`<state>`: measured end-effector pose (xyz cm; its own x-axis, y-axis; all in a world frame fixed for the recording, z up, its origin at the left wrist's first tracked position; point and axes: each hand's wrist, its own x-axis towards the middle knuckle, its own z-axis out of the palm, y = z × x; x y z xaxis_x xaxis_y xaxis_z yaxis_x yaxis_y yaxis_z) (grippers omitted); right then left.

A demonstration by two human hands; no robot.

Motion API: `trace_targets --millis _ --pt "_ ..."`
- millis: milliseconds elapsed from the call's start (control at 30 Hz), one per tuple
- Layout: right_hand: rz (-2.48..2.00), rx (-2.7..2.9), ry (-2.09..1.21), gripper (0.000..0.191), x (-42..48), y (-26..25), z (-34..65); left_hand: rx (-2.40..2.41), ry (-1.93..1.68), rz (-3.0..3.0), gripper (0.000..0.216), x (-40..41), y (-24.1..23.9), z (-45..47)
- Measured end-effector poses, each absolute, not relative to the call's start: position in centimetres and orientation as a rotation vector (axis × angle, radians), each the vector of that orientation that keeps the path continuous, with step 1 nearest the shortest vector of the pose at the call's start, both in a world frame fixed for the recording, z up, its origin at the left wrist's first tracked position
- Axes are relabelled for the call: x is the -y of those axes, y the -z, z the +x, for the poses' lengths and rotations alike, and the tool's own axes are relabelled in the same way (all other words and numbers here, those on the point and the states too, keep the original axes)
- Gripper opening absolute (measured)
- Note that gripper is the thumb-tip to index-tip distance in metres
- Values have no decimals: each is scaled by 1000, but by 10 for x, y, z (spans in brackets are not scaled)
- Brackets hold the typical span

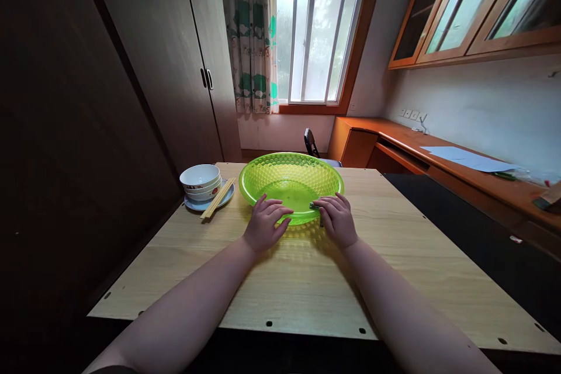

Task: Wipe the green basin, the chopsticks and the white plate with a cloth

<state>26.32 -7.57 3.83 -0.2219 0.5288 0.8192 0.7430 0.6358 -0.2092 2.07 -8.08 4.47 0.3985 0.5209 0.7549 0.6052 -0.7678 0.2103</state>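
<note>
A translucent green plastic basin (291, 178) stands in the middle of a pale wooden table (394, 257). My left hand (265, 225) rests on the basin's near rim, fingers curled over the edge. My right hand (336, 219) sits on the near rim too, fingers closed around a small dark object (314, 206) that I cannot make out. Both forearms stretch forward from the bottom of the view.
White bowls (200, 181) are stacked on a blue plate (205, 203) at the table's far left, with wooden chopsticks (218, 198) laid across the plate. A dark chair back (311, 143) shows behind the table. An orange desk (460, 172) with papers runs along the right wall.
</note>
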Motion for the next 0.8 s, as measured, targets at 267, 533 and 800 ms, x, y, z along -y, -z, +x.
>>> trace_targets --millis 267,533,800 --pt "-1075 1733 256 29 67 -34 273 1065 1369 -2545 14 80 -46 18" --pt "-1026 1863 291 26 79 -38 262 1125 1404 -2486 15 78 -46 14" --pt "-1005 1876 272 26 77 -37 263 1093 1341 -2542 15 81 -47 19"
